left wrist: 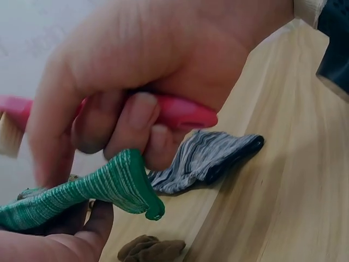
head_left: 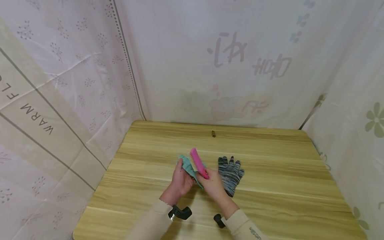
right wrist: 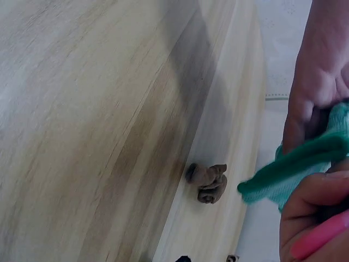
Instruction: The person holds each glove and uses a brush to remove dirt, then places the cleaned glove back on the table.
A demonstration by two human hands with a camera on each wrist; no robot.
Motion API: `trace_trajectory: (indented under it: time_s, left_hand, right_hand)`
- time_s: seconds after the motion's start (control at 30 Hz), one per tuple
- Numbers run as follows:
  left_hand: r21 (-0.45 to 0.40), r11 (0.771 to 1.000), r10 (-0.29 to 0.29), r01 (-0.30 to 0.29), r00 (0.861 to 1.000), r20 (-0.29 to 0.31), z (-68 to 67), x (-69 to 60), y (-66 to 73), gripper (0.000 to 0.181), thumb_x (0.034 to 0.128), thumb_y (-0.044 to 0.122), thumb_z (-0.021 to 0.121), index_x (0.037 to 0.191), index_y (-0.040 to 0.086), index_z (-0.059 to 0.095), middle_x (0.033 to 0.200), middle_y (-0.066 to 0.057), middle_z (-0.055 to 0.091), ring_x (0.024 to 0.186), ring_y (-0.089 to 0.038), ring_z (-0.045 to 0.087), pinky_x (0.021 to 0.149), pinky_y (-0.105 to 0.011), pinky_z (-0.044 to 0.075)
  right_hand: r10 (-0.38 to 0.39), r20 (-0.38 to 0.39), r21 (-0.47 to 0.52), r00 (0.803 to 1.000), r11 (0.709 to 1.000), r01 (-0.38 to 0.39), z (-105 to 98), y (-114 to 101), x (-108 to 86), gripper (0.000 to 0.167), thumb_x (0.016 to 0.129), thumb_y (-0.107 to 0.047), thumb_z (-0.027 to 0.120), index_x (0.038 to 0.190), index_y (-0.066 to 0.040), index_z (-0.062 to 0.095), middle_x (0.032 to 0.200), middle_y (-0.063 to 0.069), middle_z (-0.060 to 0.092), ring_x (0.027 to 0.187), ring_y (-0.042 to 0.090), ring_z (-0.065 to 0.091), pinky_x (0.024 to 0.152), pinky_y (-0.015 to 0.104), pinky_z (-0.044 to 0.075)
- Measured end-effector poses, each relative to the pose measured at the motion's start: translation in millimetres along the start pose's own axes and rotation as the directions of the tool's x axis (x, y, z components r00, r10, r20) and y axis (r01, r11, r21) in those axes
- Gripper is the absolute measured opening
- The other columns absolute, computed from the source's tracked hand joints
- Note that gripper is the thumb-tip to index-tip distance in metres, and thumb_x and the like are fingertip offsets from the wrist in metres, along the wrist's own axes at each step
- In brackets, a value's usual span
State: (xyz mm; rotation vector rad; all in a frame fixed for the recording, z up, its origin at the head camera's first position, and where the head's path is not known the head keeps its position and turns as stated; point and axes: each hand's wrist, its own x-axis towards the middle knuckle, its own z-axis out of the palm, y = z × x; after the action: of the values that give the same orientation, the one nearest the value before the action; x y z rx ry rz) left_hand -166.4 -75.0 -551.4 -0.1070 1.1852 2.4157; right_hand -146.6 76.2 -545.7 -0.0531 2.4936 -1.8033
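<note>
My left hand (head_left: 182, 181) holds a green knitted glove (head_left: 186, 164) up over the table, thumb on its near side. Its ribbed cuff hangs free in the left wrist view. The handle of a pink brush (head_left: 197, 160) is gripped in my right hand (head_left: 213, 183), with curled fingers showing round it in the left wrist view. Pale bristles face the green glove and appear to touch it in the head view. Just right of my right hand, a grey-and-black striped glove (head_left: 230, 173) lies flat, fingers pointing away. The green glove's far part is partly hidden by the brush.
A small brown crumpled piece (head_left: 213, 133) lies near the back edge of the wood-grain table (head_left: 279, 160). It looks like folded cloth or leather in the right wrist view. Patterned curtains (head_left: 192, 66) stand behind the table and at both sides. Black straps (head_left: 181, 212) sit on the wrists.
</note>
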Motion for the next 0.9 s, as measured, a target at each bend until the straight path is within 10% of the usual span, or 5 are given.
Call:
trace_trajectory:
  time_s: [0.17, 0.63, 0.9]
  left_hand:
    - [-0.034, 0.999, 0.004, -0.004, 1.0, 0.01, 4.5, -0.2, -1.3, 0.078, 0.1044, 0.061, 0.001, 0.161, 0.01, 0.017, 0.165, -0.014, 0.029, 0.144, -0.018, 0.039, 0.114, -0.029, 0.036]
    - [-0.117, 0.993, -0.005, 0.0, 0.999, -0.048, 13.0, -2.1, -3.7, 0.074, 0.1067, 0.059, 0.012, 0.157, 0.008, 0.027, 0.129, 0.008, 0.066, 0.128, -0.003, 0.056, 0.106, -0.017, 0.044]
    - [-0.077, 0.997, 0.006, -0.007, 1.0, -0.024, 11.1, -4.2, -10.4, 0.067, 0.1077, 0.058, 0.024, 0.154, 0.009, 0.03, 0.127, 0.001, 0.061, 0.114, -0.007, 0.06, 0.097, -0.023, 0.048]
  right_hand:
    - [-0.025, 0.021, -0.031, 0.999, 0.999, 0.026, 4, -3, 0.1, 0.021, 0.09, -0.019, 0.075, 0.081, -0.005, 0.061, 0.064, -0.003, 0.046, 0.057, 0.011, 0.044, 0.05, 0.023, 0.038]
    - [0.022, 0.037, -0.079, 0.999, 0.997, -0.019, 8, -4, 0.1, 0.014, 0.09, -0.014, 0.072, 0.091, -0.002, 0.065, 0.065, -0.003, 0.039, 0.057, 0.011, 0.04, 0.049, 0.022, 0.033]
    - [0.032, 0.032, 0.011, 0.999, 0.999, -0.033, 2, -11, -1.0, 0.014, 0.093, -0.01, 0.066, 0.084, -0.002, 0.059, 0.064, -0.003, 0.04, 0.055, 0.011, 0.04, 0.049, 0.022, 0.035]
